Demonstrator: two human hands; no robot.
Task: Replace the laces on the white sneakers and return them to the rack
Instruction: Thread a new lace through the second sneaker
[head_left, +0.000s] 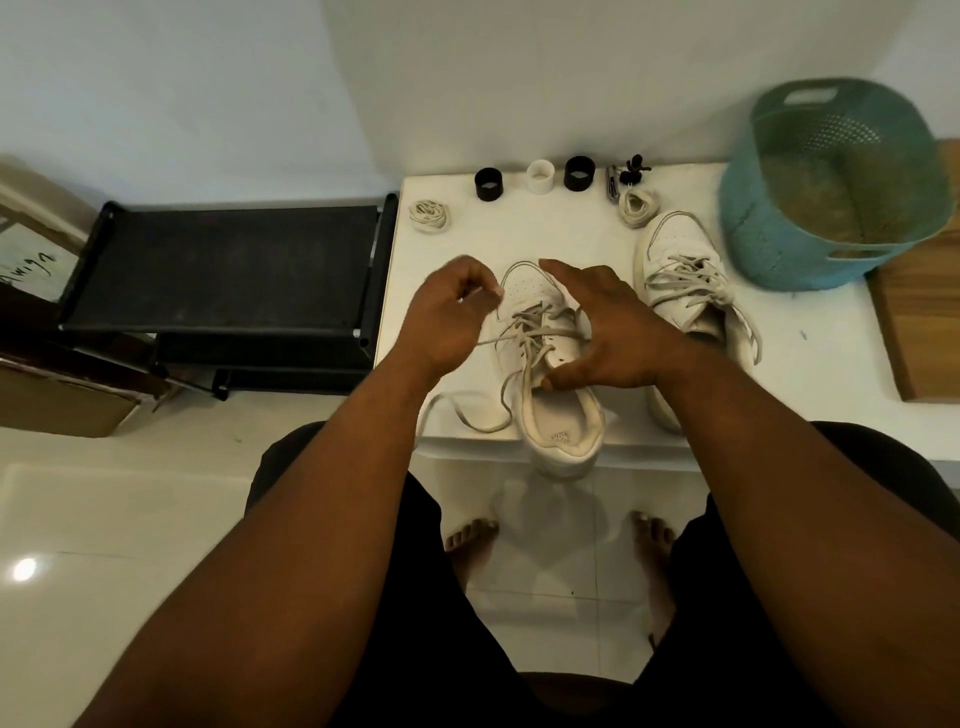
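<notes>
1. Your right hand lies spread over the near sneaker, fingers straight across its side and thumb at the collar, pinning it to the counter so it won't slide while the lace is pulled.
2. Your left hand is curled, pinching the old lace and drawing it up and left, likely to work it out of the eyelets.
3. The heel overhangs the counter edge toward you, which keeps the eyelets close.
4. The second sneaker sits just to the right, still laced loosely.
5. Two coiled laces wait near the wall, probably replacements.
6. The black rack stands to the left, beside the counter, ready for the return.
</notes>
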